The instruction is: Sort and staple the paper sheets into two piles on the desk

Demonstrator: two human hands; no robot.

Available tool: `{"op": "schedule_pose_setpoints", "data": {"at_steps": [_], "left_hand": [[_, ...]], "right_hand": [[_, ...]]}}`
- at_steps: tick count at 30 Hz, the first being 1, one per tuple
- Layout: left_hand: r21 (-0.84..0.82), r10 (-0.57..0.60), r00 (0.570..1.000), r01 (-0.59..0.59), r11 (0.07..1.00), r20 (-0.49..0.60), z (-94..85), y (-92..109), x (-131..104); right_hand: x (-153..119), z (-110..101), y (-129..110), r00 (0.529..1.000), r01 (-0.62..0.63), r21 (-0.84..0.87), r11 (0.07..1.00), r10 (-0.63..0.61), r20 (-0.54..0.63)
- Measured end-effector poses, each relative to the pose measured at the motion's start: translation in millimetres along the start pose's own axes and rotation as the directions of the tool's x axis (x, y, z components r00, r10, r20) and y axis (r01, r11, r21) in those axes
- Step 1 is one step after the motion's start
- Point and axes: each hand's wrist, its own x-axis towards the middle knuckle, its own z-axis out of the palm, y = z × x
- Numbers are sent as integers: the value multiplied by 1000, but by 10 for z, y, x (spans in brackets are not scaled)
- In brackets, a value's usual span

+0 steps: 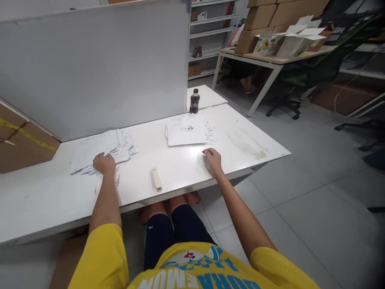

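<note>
On the white table, my left hand (pixel 104 163) rests at the front of a messy pile of papers (pixel 90 148), its fingers closed on the pile's edge. My right hand (pixel 213 161) is curled just above the table, in front of a neater stack of white papers (pixel 186 134); whether its pinched fingers hold anything is too small to tell. Between my hands, near the table's front edge, lies a cream stapler-like object (pixel 157 179). Small paper scraps (pixel 210 132) lie at the right side of the neater stack.
A dark bottle (pixel 195 101) stands upright behind the neater stack, by the end of a tall white panel (pixel 99 68). Cardboard boxes (pixel 33 140) sit at the far left. Shelves, another desk with boxes, chairs and a person's feet show in the background.
</note>
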Motion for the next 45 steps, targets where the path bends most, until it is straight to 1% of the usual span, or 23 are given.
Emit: {"op": "schedule_pose_setpoints", "data": {"at_steps": [4, 7, 10, 13, 14, 16, 17, 18, 20, 21, 23, 24, 26, 27, 28, 30, 32, 35, 38, 40, 41, 43, 45], "left_hand": [[6, -51, 998, 51, 999, -28, -66, 5, -59], [-53, 52, 997, -56, 997, -58, -151, 28, -243], [-117, 208, 975, -217, 969, -81, -264, 77, -588], [-188, 327, 937, -345, 919, -121, -428, 168, -1075], [-214, 378, 916, -399, 892, -135, -496, 213, -1263], [-262, 519, 846, -532, 805, -120, -640, 332, -1665], [-290, 600, 794, -598, 747, -92, -709, 405, -1869], [-316, 673, 738, -652, 689, -55, -773, 484, -2068], [-368, 739, 674, -691, 622, -16, -874, 654, -2423], [-391, 764, 645, -702, 595, 6, -910, 737, -2566], [-428, 814, 579, -723, 542, 53, -954, 881, -2765], [-446, 842, 534, -736, 508, 77, -965, 933, -2821], [-482, 886, 450, -755, 445, 114, -972, 986, -2866], [-494, 896, 426, -757, 428, 123, -972, 985, -2866], [-502, 899, 419, -754, 423, 128, -972, 969, -2860], [-510, 882, 454, -734, 448, 122, -972, 905, -2847], [-525, 844, 527, -693, 494, 99, -969, 835, -2844], [-567, 770, 634, -610, 553, 70, -944, 810, -2818], [-625, 686, 720, -489, 609, 105, -891, 946, -2686], [-699, 608, 768, -322, 638, 201, -848, 1099, -2545], [-744, 570, 779, -216, 633, 259, -827, 1179, -2473], [-815, 532, 770, -27, 580, 353, -794, 1324, -2353], [-849, 523, 760, 69, 524, 385, -786, 1423, -2285]], "right_hand": [[-16, 4, -13, 1000, -2, -7, 1000, 2, 3], [-15, -1, -17, 1000, -9, 1, 1000, 9, 4], [9, -13, -27, 1000, -9, -2, 1000, 9, -1], [-36, -7, -73, 1000, 28, -28, 999, -27, 11], [-96, 10, -103, 998, 40, -15, 999, -40, 53], [-309, 77, -183, 974, 17, 75, 997, -33, 223], [-460, 131, -231, 939, -33, 148, 988, -20, 342], [-633, 195, -280, 886, -111, 219, 969, -3, 463], [-995, 343, -367, 776, -279, 369, 887, -18, 630], [-1160, 412, -399, 781, -319, 425, 847, -18, 624], [-1410, 508, -423, 847, -360, 503, 786, 49, 530], [-1483, 522, -412, 878, -376, 535, 757, 107, 466], [-1525, 470, -343, 901, -417, 584, 697, 231, 368], [-1503, 405, -287, 900, -431, 594, 679, 282, 332], [-1462, 319, -220, 900, -435, 589, 681, 322, 293], [-1347, 105, -66, 910, -411, 531, 741, 365, 195], [-1232, -127, 82, 928, -366, 438, 821, 358, 105], [-1110, -417, 215, 955, -290, 351, 890, 295, 42], [-1032, -571, 187, 977, -202, 352, 914, 211, 13], [-977, -600, 99, 989, -142, 355, 924, 144, 21], [-946, -597, 46, 994, -111, 354, 928, 107, 31], [-882, -568, -54, 998, -54, 350, 935, 43, 39], [-825, -530, -129, 1000, 3, 329, 944, -11, 22]]}}
